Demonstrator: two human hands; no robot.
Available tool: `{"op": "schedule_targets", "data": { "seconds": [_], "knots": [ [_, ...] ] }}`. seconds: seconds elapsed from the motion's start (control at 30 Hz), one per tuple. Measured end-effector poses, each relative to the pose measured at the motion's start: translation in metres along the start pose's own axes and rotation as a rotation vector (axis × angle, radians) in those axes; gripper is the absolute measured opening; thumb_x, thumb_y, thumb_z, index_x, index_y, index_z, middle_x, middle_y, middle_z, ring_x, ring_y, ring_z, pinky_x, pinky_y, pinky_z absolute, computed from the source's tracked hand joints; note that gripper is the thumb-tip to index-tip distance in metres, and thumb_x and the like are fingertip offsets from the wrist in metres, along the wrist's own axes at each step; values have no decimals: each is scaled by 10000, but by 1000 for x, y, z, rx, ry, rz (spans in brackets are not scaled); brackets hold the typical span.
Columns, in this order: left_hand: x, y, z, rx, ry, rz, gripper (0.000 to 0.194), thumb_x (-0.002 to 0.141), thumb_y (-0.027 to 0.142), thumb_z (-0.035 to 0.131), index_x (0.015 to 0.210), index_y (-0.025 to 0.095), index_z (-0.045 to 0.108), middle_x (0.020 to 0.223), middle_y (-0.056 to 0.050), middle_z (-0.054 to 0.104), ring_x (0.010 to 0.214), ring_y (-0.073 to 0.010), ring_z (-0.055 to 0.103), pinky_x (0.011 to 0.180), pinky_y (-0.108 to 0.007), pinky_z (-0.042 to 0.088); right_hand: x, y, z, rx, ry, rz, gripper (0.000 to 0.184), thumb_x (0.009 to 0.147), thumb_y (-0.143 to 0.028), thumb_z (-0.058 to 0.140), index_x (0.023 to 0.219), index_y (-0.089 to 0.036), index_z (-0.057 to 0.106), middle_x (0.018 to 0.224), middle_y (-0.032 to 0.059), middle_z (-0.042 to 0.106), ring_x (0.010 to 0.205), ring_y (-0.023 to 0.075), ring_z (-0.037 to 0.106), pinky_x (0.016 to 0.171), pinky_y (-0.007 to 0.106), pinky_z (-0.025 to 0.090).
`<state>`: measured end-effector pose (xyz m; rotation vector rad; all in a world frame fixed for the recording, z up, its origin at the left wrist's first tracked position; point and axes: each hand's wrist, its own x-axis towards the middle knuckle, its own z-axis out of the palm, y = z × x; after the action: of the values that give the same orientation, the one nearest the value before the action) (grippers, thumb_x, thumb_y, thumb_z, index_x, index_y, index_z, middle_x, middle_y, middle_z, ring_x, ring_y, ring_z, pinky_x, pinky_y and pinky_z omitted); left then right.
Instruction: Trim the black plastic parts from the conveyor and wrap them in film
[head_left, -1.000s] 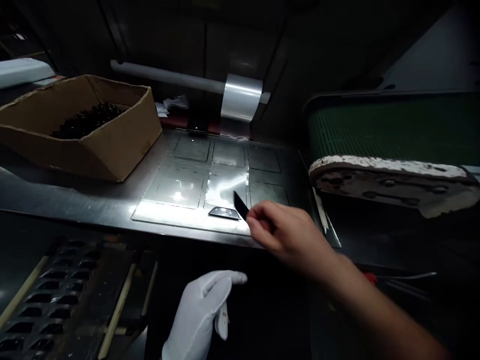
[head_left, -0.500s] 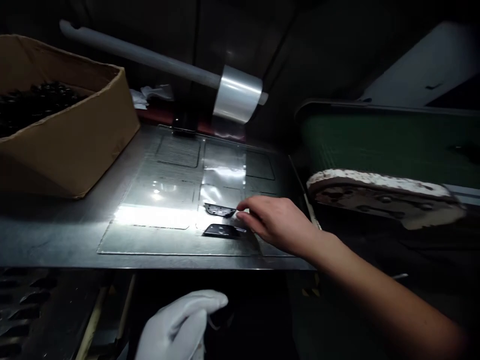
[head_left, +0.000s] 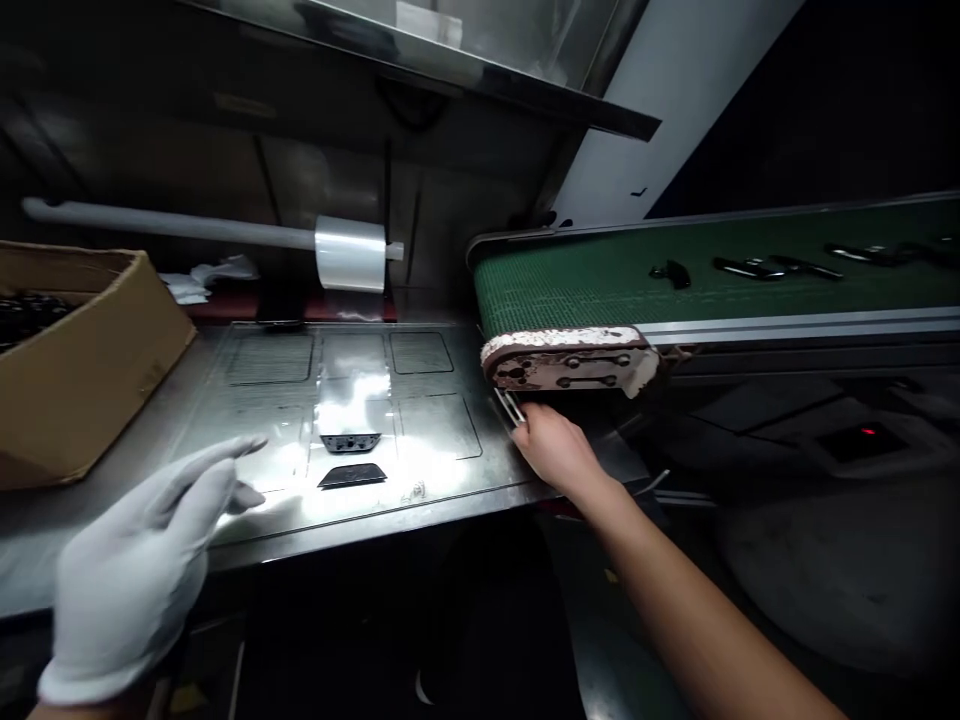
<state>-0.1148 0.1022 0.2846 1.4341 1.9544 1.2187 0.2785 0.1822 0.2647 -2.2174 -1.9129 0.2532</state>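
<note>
Bench: dim workshop, metal worktop (head_left: 142, 430) with a clear sheet (head_left: 431, 400) laid over it, cardboard box (head_left: 97, 380) at the left, green conveyor (head_left: 555, 290) at the right.
Film: a roll (head_left: 351, 252) hangs on a pale pole (head_left: 172, 222); its film strip (head_left: 352, 370) runs down across the sheet.
Black parts: the upper part (head_left: 349, 443) sits at the strip's near end — stuck to it or merely touching, I cannot tell; the lower part (head_left: 352, 475) lies just below, apart from it.
Left hand: the gloved left hand (head_left: 135, 560) hangs over the sheet's left side, fingers parted, apparently holding nothing.
Right hand: the bare right hand (head_left: 556, 447) is under the conveyor's end, fingertips at a slim pale object (head_left: 510, 405) — gripped or only touched, I cannot tell.
Progress: film is drawn out and two parts are laid out; neither looks wrapped. More pieces (head_left: 750, 267) lie along the belt.
</note>
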Motion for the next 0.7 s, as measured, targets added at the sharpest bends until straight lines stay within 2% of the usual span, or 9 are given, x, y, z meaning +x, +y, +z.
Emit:
{"op": "schedule_targets", "data": {
  "seconds": [0.07,0.17,0.3,0.4,0.47,0.53,0.6,0.67,0.7],
  "knots": [
    [11,5,3,33,-14,-21,350,911,607,649,1139,375,777,987,26,809,1097,-287,728,1108,-483,499,-13,-2,-6,52,-30,-10,228,916,-166,455,1047,-171,643,1077,153,692,1000,320,665,832,400,442],
    [27,-7,10,54,-42,62,296,917,555,658,1142,403,775,1154,61,793,1170,-248,708,1149,-410,477,-38,-8,-12,172,-131,-42,203,951,-206,400,1017,-219,591,959,70,700,889,252,667,785,369,468],
    [38,-24,19,119,-64,92,268,948,472,642,1160,374,774,1247,68,768,1267,-233,662,1148,-355,486,-62,-35,-8,883,-339,-90,96,966,-300,543,1038,-247,578,978,4,684,942,187,683,886,336,532],
    [38,-28,21,104,-35,100,265,961,450,645,1176,356,769,1250,60,766,1273,-219,660,1151,-335,483,-64,-63,-5,1305,-373,-135,151,902,-322,738,970,-235,635,1048,-5,642,1016,145,625,950,278,505],
    [37,-28,21,86,-14,128,267,966,438,649,1185,338,767,1247,53,768,1256,-209,669,1144,-320,487,-62,-79,-4,1396,-356,-150,147,886,-295,782,949,-234,664,935,-28,607,842,84,574,779,194,492],
    [37,-30,21,81,-21,191,277,978,413,642,1207,310,759,1262,40,762,1243,-201,674,1143,-314,486,-61,-90,-4,1450,-357,-160,110,926,-291,752,1006,-264,683,750,-60,560,617,48,474,564,155,398],
    [39,-32,23,105,-71,288,290,984,381,639,1233,276,746,1319,18,739,1267,-204,657,1156,-323,476,-60,-96,-3,1454,-381,-218,140,971,-288,696,1110,-306,698,708,-51,625,536,52,489,484,161,351],
    [42,-33,26,157,-135,394,301,991,360,627,1252,253,733,1388,-9,698,1323,-217,613,1181,-353,453,-59,-99,-1,1410,-435,-285,247,984,-250,661,1213,-325,714,981,26,775,687,107,669,542,196,464],
    [44,-32,28,193,-170,438,296,998,356,616,1250,253,731,1404,-18,682,1349,-227,588,1193,-376,442,-59,-100,1,1397,-473,-312,292,977,-230,650,1245,-316,723,1164,61,777,842,154,732,641,237,543]
  ]
}}
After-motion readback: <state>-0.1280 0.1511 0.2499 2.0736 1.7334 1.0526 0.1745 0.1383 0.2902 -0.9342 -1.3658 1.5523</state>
